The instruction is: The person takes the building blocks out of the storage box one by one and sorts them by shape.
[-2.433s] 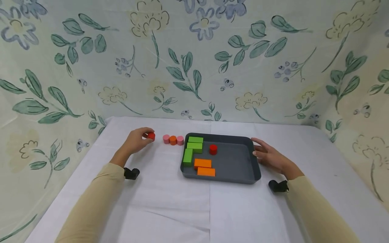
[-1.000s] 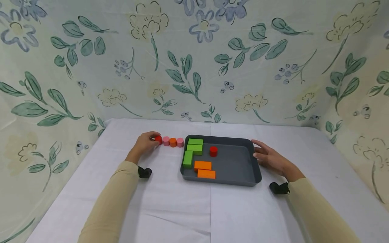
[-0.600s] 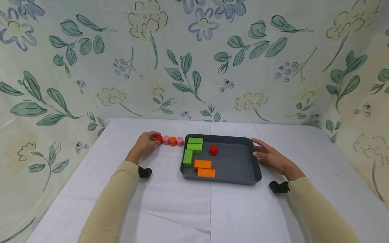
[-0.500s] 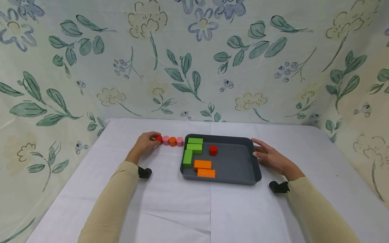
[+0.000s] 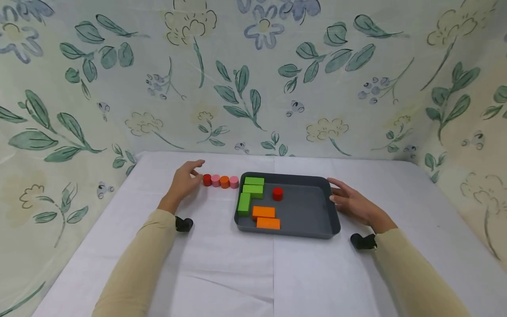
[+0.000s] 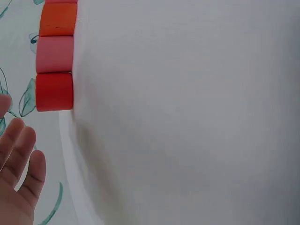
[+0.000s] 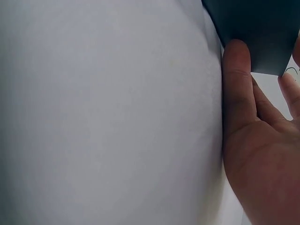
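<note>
The left hand (image 5: 185, 179) hovers over the tabletop (image 5: 222, 268) with its forearm reaching forward from the near left edge, sleeve down to the wrist. Its grip is spread: the fingers are straight and loose, holding nothing, with the fingertips just beside the red cylinder (image 5: 207, 179) and a small gap between them in the left wrist view, where the cylinder (image 6: 54, 91) stands apart from the fingers (image 6: 21, 154). That red cylinder is the left end of a row of four on the tabletop, touching a pink cylinder (image 5: 215, 180), then an orange one (image 5: 224, 182), then another pink one (image 5: 234, 182) just beside the tray (image 5: 313, 220).

The right hand (image 5: 350, 203) rests against the right wall of the tray, its fingers extended and relaxed, thumb pressed to the rim (image 7: 236, 61). Its forearm lies low along the tabletop.

Inside the tray lie green blocks (image 5: 250, 193), two orange blocks (image 5: 265, 217) and a second red cylinder (image 5: 277, 193).
</note>
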The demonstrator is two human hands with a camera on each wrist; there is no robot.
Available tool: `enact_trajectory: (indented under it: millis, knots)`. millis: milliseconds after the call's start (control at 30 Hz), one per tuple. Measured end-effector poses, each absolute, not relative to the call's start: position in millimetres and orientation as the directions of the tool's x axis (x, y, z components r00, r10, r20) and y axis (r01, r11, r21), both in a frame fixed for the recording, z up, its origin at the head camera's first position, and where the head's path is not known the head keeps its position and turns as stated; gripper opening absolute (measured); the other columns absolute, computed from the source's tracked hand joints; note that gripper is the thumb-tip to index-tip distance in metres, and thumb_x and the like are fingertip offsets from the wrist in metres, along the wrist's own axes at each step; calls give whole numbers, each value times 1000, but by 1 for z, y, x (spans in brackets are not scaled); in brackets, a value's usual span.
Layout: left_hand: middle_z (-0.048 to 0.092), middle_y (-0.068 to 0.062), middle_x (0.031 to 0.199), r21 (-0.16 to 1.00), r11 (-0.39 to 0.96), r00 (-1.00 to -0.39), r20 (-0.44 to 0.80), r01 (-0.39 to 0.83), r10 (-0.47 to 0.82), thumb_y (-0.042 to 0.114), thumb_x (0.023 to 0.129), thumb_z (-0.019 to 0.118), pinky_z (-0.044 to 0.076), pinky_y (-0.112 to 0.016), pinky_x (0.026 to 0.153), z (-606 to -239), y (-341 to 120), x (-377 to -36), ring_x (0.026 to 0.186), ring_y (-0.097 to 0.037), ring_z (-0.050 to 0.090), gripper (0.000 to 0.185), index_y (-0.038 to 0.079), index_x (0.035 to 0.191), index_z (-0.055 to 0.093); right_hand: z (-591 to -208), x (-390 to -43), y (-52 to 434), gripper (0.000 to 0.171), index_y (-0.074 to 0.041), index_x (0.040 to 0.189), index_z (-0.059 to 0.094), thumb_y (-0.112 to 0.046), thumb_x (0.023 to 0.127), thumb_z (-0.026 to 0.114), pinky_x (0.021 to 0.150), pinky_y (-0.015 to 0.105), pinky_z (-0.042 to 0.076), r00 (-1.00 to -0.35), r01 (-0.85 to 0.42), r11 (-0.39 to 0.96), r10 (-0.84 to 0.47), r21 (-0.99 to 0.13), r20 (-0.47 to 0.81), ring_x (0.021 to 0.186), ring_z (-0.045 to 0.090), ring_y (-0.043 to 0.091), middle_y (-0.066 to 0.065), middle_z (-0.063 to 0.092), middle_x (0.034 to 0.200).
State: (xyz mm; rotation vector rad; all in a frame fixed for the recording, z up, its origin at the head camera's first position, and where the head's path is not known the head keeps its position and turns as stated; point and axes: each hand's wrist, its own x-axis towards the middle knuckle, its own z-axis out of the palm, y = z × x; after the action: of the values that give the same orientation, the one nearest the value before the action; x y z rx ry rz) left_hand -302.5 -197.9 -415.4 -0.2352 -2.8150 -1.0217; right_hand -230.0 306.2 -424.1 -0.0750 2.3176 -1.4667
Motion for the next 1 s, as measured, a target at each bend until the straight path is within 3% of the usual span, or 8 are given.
enact_trajectory:
  millis: [167, 567, 700, 867, 1000]
  knots:
    - [60, -14, 131, 583, 756, -942, 305, 299, 137, 15, 93, 54, 54, -45, 88, -400, -193, -302, 106, -31, 59, 46, 12, 138, 57, -423, -229, 306, 77, -26, 161, 2, -21, 102, 52, 119, 66, 20, -921, 176, 449, -240, -876, -308, 150, 15, 51, 25, 4, 166]
    - [66, -9, 126, 433, 796, -905, 252, 422, 343, 19, 94, 59, 53, -46, 96, -354, -155, -289, 114, -30, 59, 36, 12, 129, 64, -422, -228, 305, 78, -26, 161, 3, -22, 101, 53, 118, 65, 22, -922, 163, 462, -243, -872, -301, 149, 17, 51, 26, 5, 165]
    - [67, -7, 125, 413, 719, -829, 286, 559, 480, 23, 95, 61, 51, -44, 100, -333, -118, -274, 116, -27, 58, 40, 15, 134, 61, -421, -228, 307, 77, -25, 161, 2, -22, 102, 52, 118, 66, 22, -924, 160, 468, -238, -869, -298, 149, 17, 52, 27, 5, 165]
    - [67, -1, 125, 278, 624, -683, 289, 730, 671, 24, 95, 62, 50, -40, 104, -312, -79, -250, 121, -21, 57, 39, 17, 134, 61, -421, -228, 305, 77, -27, 161, 2, -23, 102, 52, 118, 66, 22, -922, 172, 458, -237, -872, -306, 149, 17, 51, 26, 5, 165]
    - [67, 1, 125, 254, 595, -646, 260, 762, 717, 23, 96, 62, 51, -37, 103, -303, -63, -241, 119, -18, 58, 36, 18, 131, 63, -422, -228, 303, 76, -27, 161, 3, -23, 102, 51, 118, 65, 22, -919, 181, 461, -235, -868, -317, 149, 18, 51, 25, 5, 166]
